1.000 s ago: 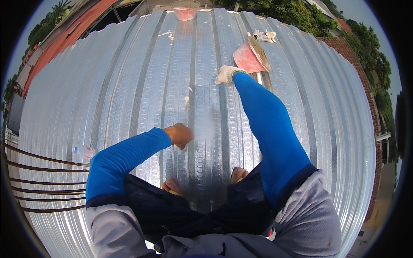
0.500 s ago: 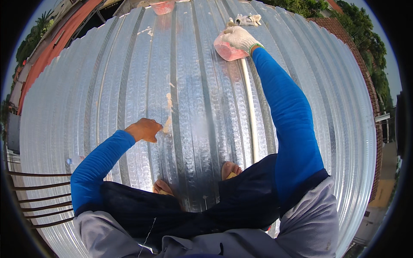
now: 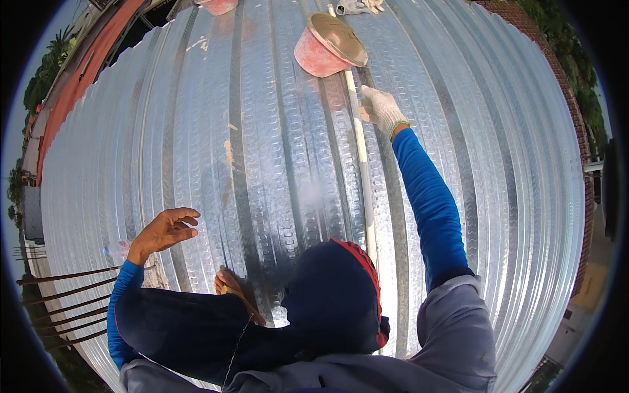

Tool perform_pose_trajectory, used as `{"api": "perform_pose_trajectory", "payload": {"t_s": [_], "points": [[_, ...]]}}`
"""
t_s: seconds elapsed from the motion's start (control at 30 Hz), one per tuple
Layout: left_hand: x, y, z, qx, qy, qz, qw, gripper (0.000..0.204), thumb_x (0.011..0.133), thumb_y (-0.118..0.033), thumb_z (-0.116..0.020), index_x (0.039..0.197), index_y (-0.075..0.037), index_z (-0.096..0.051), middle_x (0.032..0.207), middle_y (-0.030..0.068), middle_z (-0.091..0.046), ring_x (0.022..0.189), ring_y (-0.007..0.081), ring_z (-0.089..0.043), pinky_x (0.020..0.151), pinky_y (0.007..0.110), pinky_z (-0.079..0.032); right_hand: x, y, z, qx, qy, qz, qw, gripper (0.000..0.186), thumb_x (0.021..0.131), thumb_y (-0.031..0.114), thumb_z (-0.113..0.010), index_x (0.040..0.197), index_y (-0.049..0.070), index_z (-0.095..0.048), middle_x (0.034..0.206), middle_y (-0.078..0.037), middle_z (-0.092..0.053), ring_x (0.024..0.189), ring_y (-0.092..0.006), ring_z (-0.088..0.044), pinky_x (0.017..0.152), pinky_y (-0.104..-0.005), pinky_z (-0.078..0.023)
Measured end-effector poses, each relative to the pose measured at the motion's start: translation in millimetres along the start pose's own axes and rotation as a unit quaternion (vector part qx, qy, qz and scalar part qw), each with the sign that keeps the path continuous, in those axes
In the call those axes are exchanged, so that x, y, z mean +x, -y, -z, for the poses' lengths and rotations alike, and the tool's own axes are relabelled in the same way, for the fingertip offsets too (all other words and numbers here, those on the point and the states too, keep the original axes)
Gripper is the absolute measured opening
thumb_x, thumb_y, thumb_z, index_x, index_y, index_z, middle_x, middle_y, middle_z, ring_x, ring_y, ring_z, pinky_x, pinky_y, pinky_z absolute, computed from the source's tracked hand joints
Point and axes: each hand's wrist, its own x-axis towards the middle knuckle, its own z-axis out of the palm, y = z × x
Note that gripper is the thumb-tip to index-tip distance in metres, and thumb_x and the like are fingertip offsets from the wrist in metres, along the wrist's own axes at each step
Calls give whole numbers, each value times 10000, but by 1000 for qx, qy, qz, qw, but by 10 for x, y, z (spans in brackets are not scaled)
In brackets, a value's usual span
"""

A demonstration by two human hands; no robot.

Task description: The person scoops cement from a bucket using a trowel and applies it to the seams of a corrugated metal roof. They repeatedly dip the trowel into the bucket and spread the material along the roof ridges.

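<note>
My bare left hand (image 3: 167, 230) hovers over the corrugated metal roof at the left, holding nothing, its fingers apart. In a knitted white glove with a green cuff, my right hand (image 3: 383, 110) is off to the right of a long pale pole (image 3: 360, 144), fingers parted and nothing visible in them. Just beyond it sits a pinkish-red plastic bowl (image 3: 318, 55), tilted toward the right and filled with a grey-brown paste. The pole appears to run from beneath the bowl toward me along the roof ribs. My right hand does not touch the bowl.
Ribbed metal sheeting (image 3: 295, 131) spans the area. A second red bowl (image 3: 217, 6) and crumpled gloves (image 3: 357, 6) lie at the far edge. Dried splatters (image 3: 228, 154) mark the ribs. Several rusty rods (image 3: 65, 301) stick out at left. A brick wall (image 3: 550, 72) borders the right.
My right hand has let go of the bowl and drawn back toward me. My left hand has moved left and its fingers have spread. My right leg has risen into view.
</note>
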Motion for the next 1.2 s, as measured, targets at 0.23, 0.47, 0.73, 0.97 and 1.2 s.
{"api": "perform_pose_trajectory", "payload": {"t_s": [0.23,0.47,0.73,0.97,1.2], "points": [[-384,-1301,-180,35,14,-172,984,546,848,-185,-840,1336,-30,-650,1219,173,-718,1054,279,-730,964,448,-581,485,-67,-102,248,47,-21,967,494,977,440,-675,1185,2,-579,966,-196,-659,781,-307,-696,679,-454,-610],[132,-1930,104,192,8,-155,969,580,824,-188,-836,1331,8,-635,1101,219,-745,977,334,-747,897,439,-597,1051,38,-225,284,31,-44,957,685,1012,476,-616,1395,-49,-401,1154,-293,-578,900,-398,-689,741,-478,-626],[1434,-2081,262,281,209,-268,897,606,937,-292,-744,1410,16,-524,1089,216,-701,932,397,-705,809,488,-547,1289,370,-196,228,48,-38,972,584,1076,446,-479,1369,-58,-441,1147,-269,-608,911,-341,-696,765,-415,-652],[1994,-2138,735,262,257,-331,869,611,941,-312,-729,1415,4,-511,1120,218,-686,996,387,-686,835,500,-526,1500,544,-612,337,-76,-77,935,409,1098,247,-447,1344,-77,-486,1187,-245,-634,975,-353,-698,803,-437,-662],[2713,-1736,1691,235,254,-295,891,619,935,-305,-746,1441,-11,-543,1328,229,-650,1138,372,-667,989,444,-522,1405,832,-654,220,-120,-61,966,250,1020,132,-570,1146,-80,-614,1044,-185,-708,849,-253,-737,705,-319,-658]]}}
